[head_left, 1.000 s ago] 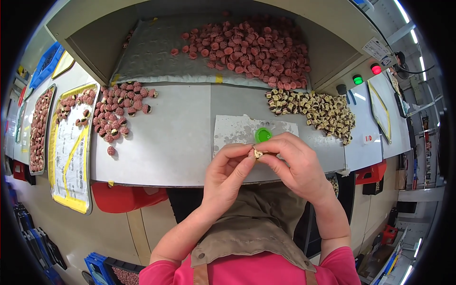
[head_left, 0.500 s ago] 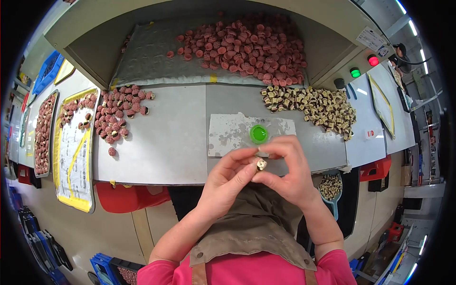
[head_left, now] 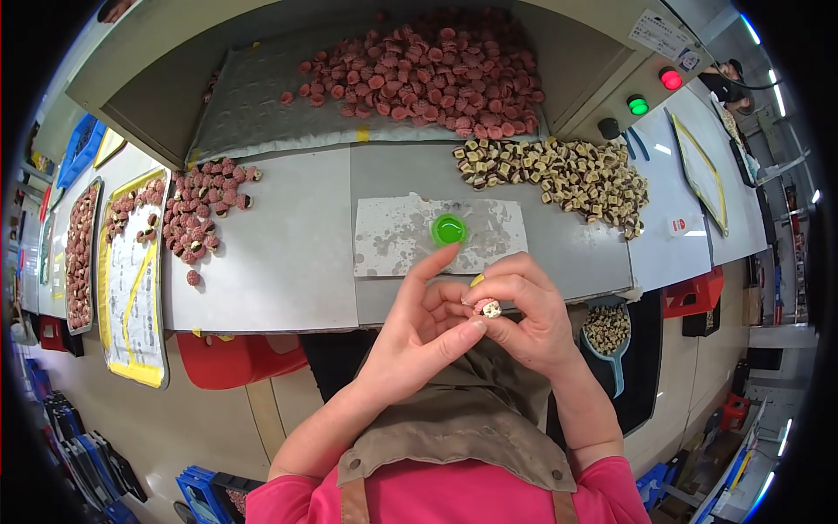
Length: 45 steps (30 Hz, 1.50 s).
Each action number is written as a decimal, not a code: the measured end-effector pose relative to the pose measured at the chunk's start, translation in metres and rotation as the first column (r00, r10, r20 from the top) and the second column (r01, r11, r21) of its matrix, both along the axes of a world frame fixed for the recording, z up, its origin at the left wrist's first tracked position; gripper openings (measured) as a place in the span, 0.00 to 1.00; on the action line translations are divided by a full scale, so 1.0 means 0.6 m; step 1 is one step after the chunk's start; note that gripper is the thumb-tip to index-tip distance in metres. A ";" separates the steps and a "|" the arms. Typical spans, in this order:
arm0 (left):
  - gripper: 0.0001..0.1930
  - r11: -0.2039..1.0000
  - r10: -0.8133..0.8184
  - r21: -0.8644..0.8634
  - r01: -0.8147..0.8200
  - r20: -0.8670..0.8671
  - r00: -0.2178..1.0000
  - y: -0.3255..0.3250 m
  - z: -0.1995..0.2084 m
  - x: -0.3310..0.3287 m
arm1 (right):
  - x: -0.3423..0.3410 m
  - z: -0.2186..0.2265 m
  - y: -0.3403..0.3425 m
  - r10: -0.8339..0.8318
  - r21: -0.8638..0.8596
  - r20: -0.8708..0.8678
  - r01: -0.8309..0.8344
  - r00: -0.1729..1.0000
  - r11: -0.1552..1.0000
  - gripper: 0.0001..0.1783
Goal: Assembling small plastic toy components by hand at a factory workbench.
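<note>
Above the table's front edge, my right hand (head_left: 525,310) pinches a small raspberry-shaped piece (head_left: 489,308), pink at one side with a cream end facing up. A small yellow patch shows at my right index fingertip; I cannot make out what it is. My left hand (head_left: 419,327) is beside the piece, index finger stretched out, thumb apart and the other fingers loosely bent near it. Just beyond my hands, a round bright green dish (head_left: 449,230) stands on a blotched white sheet (head_left: 393,236). Cream-and-dark-brown pieces (head_left: 585,183) are heaped to the right. Pink hollow cups (head_left: 428,79) are piled at the back.
Pink-and-brown assembled pieces (head_left: 201,210) lie on the left, beside a yellow-edged tray (head_left: 135,306) and a fuller tray (head_left: 81,262). A blue scoop (head_left: 618,371) of cream-brown pieces is below the table edge. A hood with lit buttons (head_left: 638,106) surrounds the back pile. Red stools (head_left: 231,362) stand below.
The piece now shows a pink side and sits in my right fingers. My left index finger has straightened and the left thumb has drawn back slightly. The view has shifted a little.
</note>
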State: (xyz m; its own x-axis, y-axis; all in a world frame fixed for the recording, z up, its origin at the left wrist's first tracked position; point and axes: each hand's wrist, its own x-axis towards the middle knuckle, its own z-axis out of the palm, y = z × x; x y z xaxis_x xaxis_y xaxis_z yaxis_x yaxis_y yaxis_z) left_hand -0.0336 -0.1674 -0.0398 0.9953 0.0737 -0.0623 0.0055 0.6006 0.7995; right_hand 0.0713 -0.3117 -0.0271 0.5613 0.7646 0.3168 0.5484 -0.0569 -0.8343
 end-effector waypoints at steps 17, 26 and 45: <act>0.33 0.948 -0.154 -0.305 0.093 -0.181 0.971 -0.003 0.013 0.011 | -0.010 -0.003 -0.004 -0.021 0.012 0.148 0.020 0.989 1.000 0.14; 0.32 0.937 -0.181 -0.331 0.110 -0.191 0.965 -0.005 0.004 0.008 | -0.007 -0.003 -0.012 0.016 -0.016 0.140 -0.014 0.990 1.000 0.16; 0.28 0.969 -0.142 -0.222 0.107 -0.148 0.979 -0.046 0.033 -0.099 | -0.110 0.065 -0.048 0.128 -0.169 0.405 -0.064 0.905 0.984 0.21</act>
